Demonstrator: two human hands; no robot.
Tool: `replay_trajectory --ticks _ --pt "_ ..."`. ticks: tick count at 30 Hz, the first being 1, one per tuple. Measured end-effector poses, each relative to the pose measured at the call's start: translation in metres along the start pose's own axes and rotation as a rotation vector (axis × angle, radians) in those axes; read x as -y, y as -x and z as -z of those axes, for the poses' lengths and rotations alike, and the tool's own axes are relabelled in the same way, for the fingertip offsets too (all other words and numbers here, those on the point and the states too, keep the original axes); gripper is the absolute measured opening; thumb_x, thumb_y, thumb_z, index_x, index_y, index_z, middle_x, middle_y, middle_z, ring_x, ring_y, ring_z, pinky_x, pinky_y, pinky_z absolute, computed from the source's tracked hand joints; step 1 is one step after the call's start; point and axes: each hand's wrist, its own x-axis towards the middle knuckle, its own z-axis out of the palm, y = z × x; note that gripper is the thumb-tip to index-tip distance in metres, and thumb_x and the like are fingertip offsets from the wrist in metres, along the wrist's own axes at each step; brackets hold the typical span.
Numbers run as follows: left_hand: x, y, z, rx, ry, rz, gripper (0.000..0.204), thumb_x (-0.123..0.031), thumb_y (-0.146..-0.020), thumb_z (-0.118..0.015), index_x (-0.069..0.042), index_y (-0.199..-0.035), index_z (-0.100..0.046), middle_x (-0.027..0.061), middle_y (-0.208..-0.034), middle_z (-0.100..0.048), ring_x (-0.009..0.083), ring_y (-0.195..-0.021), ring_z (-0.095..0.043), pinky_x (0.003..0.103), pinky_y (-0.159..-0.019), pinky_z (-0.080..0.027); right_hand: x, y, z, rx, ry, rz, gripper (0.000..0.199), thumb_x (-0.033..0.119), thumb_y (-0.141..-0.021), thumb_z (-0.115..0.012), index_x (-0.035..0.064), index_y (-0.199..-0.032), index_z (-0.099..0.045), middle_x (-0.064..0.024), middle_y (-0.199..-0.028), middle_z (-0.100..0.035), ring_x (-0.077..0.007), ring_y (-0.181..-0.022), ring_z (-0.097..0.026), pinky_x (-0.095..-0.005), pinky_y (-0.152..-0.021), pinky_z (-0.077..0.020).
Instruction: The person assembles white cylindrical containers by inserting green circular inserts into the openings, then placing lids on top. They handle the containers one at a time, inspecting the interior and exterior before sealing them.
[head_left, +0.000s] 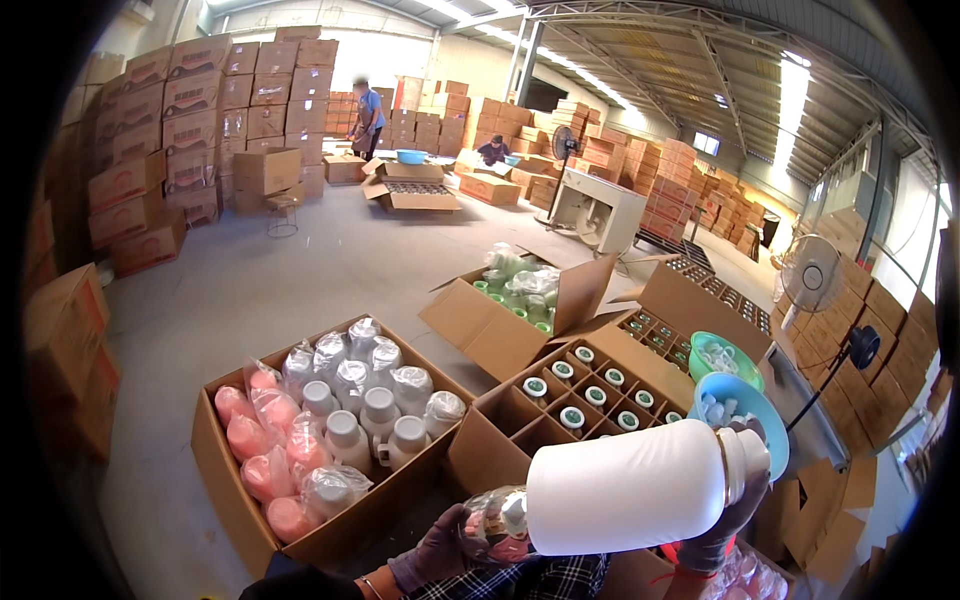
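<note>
While the gloved right hand (728,520) wraps its fingers around the neck of a white plastic bottle (625,488), the bottle lies nearly level, its long axis running left to right and its mouth pointing right, above the near edge of a divided carton (500,440). Lower down, the gloved left hand (435,555) pinches a crumpled clear bag (492,520).

Right hand (735,510) in a dark glove: palm hidden behind the large white plastic bottle (630,487).
Left hand (440,552) in a dark glove: fingertips masked by a crinkled clear plastic bag (492,520), contents indistinct.
Both forearms: cut off at lower edge.
Distant stacked brown cardboard cartons (190,110): markings too small to tell.
</note>
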Motion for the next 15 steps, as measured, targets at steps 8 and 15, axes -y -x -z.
replay_trajectory --ticks 8,15 --pt "0.024 -0.023 -0.016 -0.147 -0.172 -0.075 0.060 -0.056 -0.101 -0.045 -0.015 -0.145 -0.046 0.0021 -0.142 -0.055 0.0204 -0.128 -0.055 0.038 -0.099 -0.050 0.010 0.028 -0.045 0.188 0.461 -0.036 0.088 0.067 -0.080 -0.063 -0.0064 -0.130 -0.057 -0.0174 -0.115 -0.064 -0.0269 -0.107 -0.062 -0.0412 -0.097 -0.0478" --pt "0.016 -0.024 0.019 -0.201 -0.282 0.097 0.059 -0.043 -0.103 -0.044 -0.006 -0.149 -0.040 0.0121 -0.150 -0.046 0.0267 -0.138 -0.045 0.042 -0.114 -0.038 0.002 0.030 -0.050 0.729 0.436 0.065 0.082 0.028 -0.071 -0.089 -0.0028 -0.138 -0.053 -0.0193 -0.131 -0.058 -0.0309 -0.119 -0.060 -0.0377 -0.098 -0.0488"
